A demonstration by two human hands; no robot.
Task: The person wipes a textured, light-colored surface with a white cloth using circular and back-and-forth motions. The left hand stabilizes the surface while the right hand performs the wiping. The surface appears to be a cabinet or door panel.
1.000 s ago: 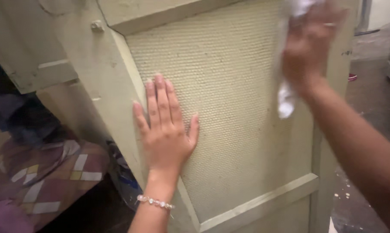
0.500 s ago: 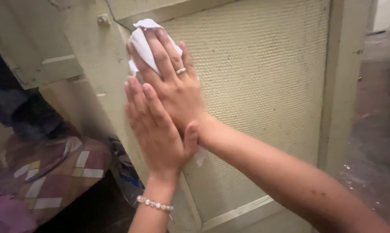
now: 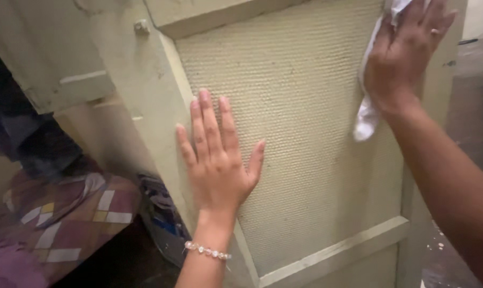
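Note:
A pale green cupboard door (image 3: 145, 101) with a woven mesh panel (image 3: 305, 133) fills the view. My left hand (image 3: 217, 160) lies flat on the panel's left part, fingers spread, a bead bracelet on the wrist. My right hand (image 3: 404, 50) presses a white cloth (image 3: 367, 114) against the panel's upper right edge; the cloth hangs out below the palm. A ring shows on one finger of that hand.
To the left, under the open cupboard, lies a patchwork fabric (image 3: 65, 218) in purple, white and yellow. Dark items (image 3: 161, 213) sit behind the door's lower edge. A dark, speckled floor (image 3: 465, 128) shows at the right.
My right hand with the cloth swept from the panel's upper left, just above my left hand, across to the upper right edge. My left hand stayed pressed on the panel.

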